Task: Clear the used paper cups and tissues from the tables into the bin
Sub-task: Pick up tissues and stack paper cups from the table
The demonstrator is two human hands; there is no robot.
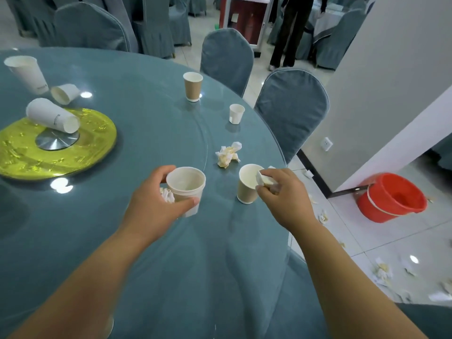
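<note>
My left hand (156, 199) grips a white paper cup (186, 185) near the table's front, with a bit of tissue (167, 195) tucked in the same hand. My right hand (281, 194) pinches a crumpled tissue (263, 179) over the rim of a brown paper cup (247, 184) standing on the table. A crumpled stained tissue (228, 154) lies just beyond the two cups. Farther off stand a brown cup (193, 86) and a small white cup (236, 113). Three white cups sit at the far left: one upright (27, 74), two lying down (64, 93) (52, 115).
The round table (137, 123) has a blue cloth under glass and a gold turntable plate (73, 148). A red bucket (391, 196) stands on the floor to the right, with tissue scraps (382, 271) scattered around. Covered chairs (292, 106) ring the table; a person (291, 28) stands behind.
</note>
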